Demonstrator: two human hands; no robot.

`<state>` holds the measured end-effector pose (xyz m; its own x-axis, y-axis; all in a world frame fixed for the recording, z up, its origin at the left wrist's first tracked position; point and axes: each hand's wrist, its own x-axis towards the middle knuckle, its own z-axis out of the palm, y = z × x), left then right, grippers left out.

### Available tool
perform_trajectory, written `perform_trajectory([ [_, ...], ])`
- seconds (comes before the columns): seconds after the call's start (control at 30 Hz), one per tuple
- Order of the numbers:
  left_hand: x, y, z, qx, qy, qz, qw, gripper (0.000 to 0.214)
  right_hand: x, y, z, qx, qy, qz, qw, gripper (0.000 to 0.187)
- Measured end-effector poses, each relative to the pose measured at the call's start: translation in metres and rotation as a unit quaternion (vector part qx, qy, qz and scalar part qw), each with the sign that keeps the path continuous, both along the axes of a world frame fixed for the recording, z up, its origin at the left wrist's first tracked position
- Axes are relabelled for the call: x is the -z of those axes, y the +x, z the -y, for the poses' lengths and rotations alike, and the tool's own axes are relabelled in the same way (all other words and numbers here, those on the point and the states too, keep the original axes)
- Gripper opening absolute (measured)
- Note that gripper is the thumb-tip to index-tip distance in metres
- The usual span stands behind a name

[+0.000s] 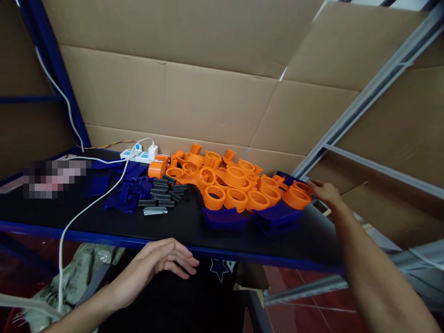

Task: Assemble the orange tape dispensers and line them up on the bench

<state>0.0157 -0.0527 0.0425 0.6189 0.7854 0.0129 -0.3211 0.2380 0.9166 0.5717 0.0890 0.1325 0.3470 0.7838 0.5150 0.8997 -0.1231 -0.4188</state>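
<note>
My left hand [166, 259] hangs in front of the table's near edge, fingers stretched out and holding nothing. At the right end of the table, my right hand [324, 193] reaches to the outer side of an orange ring-shaped part [296, 198]. Its fingertips are blurred and partly hidden, so I cannot make out a grip. Many similar orange ring parts [236, 176] lie in a heap. In front of them are stacks of dark blue flat pieces [224, 218]. Left of the heap lie short dark grey tubes [161, 190], thin silver rods [155, 211] and small blue pieces [133, 192].
A white power strip [138, 155] with plugs stands at the back; its white cable [93, 196] crosses the black tabletop [189, 229] and hangs over the front edge. Cardboard panels [208, 97] wall the back, and a metal post [364, 97] slants up at the right.
</note>
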Motion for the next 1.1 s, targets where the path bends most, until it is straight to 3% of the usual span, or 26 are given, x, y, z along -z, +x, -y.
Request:
perform_trajectory([
  [0.1, -0.002, 0.0, 0.0, -0.006, 0.004, -0.007, 1.0, 0.045, -0.006, -0.004, 0.004, 0.018, -0.07, 0.033, 0.997, 0.031],
  [0.23, -0.003, 0.001, 0.0, -0.004, 0.005, -0.015, 1.0, 0.043, -0.006, -0.018, 0.012, -0.021, -0.177, 0.05, 0.983, 0.019],
  [0.33, -0.003, 0.001, 0.0, -0.003, 0.006, -0.022, 1.0, 0.04, -0.004, -0.029, 0.016, -0.049, -0.219, 0.068, 0.972, 0.022],
  [0.43, -0.003, 0.001, 0.0, -0.006, 0.006, -0.021, 1.0, 0.04, -0.011, -0.034, 0.019, -0.048, -0.208, 0.1, 0.972, 0.023],
  [0.53, -0.003, -0.001, 0.0, -0.007, 0.011, -0.012, 1.0, 0.039, -0.033, -0.042, 0.025, -0.021, -0.17, 0.139, 0.975, 0.024],
  [0.67, -0.001, -0.002, 0.0, -0.004, 0.031, 0.017, 0.999, 0.032, -0.064, -0.088, 0.05, -0.02, -0.073, 0.202, 0.976, 0.043],
  [0.73, 0.001, -0.002, 0.0, -0.011, 0.056, 0.041, 0.998, 0.036, -0.068, -0.136, 0.073, -0.112, -0.039, 0.14, 0.983, 0.046],
  [0.77, 0.001, -0.002, 0.0, -0.019, 0.07, 0.055, 0.996, 0.042, -0.066, -0.164, 0.086, -0.2, -0.05, 0.088, 0.975, 0.042],
  [0.83, 0.001, -0.002, 0.002, -0.041, 0.089, 0.089, 0.991, 0.056, -0.055, -0.224, 0.115, -0.36, -0.087, 0.007, 0.929, 0.034],
  [0.9, -0.001, -0.001, 0.005, -0.072, 0.086, 0.125, 0.986, 0.065, -0.039, -0.281, 0.141, -0.474, -0.136, -0.039, 0.869, 0.031],
  [1.0, -0.003, -0.005, 0.007, -0.131, 0.024, 0.154, 0.979, 0.058, -0.017, -0.339, 0.161, -0.6, -0.197, -0.056, 0.774, 0.021],
  [1.03, -0.003, -0.008, 0.006, -0.146, -0.011, 0.155, 0.977, 0.055, -0.012, -0.35, 0.16, -0.622, -0.2, -0.04, 0.756, 0.019],
  [1.1, -0.004, -0.016, 0.003, -0.159, -0.078, 0.155, 0.972, 0.053, -0.002, -0.364, 0.149, -0.621, -0.175, 0.005, 0.764, 0.022],
])
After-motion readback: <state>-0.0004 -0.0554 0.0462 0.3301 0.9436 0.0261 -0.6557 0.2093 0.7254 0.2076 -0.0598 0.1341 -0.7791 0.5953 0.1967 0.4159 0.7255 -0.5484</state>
